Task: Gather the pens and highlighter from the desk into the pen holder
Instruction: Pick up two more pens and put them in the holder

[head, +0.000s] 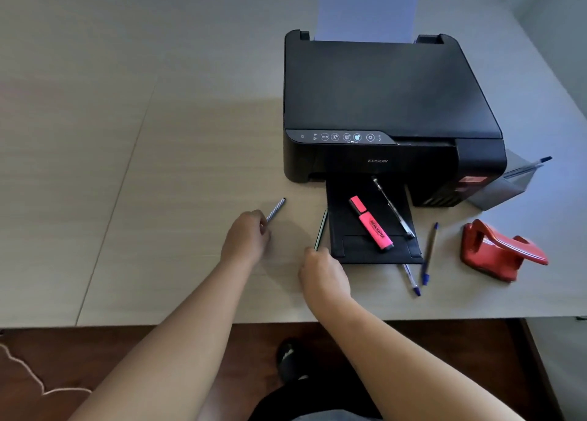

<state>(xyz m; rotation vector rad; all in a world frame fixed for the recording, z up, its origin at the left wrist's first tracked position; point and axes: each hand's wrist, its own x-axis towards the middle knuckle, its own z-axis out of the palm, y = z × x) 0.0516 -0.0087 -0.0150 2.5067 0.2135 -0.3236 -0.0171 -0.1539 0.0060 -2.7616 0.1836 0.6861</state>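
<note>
Left hand (246, 234) is pinched on a blue-striped pen (275, 210), its tip sticking out toward 1 o'clock; looks gripped low so it can be carried off the desk (158, 166). Right hand (322, 269) has its fingertips at the near end of a thin dark pen (320, 230) lying just beside the left edge of the printer's output tray (336, 230); whether it is fully gripped I can't tell, looks like it is just closing on it. Probably both hands pick at once to save trips.

Still loose: pink highlighter (371, 224) and a clear black-capped pen (394, 212) resting on the tray, at 1 o'clock from the right hand. Two blue-capped pens, one (412, 280) poking out from under the tray's near edge, another (429, 253) just right of it, on the desk.

Pen holder (505, 185), grey translucent, sits at 3 o'clock of the Epson printer (381, 90), partly hidden behind it, one blue pen (527, 168) already inside and leaning. Red hole punch (498, 250) near it, not part of the job.

Task early; most items remain.
</note>
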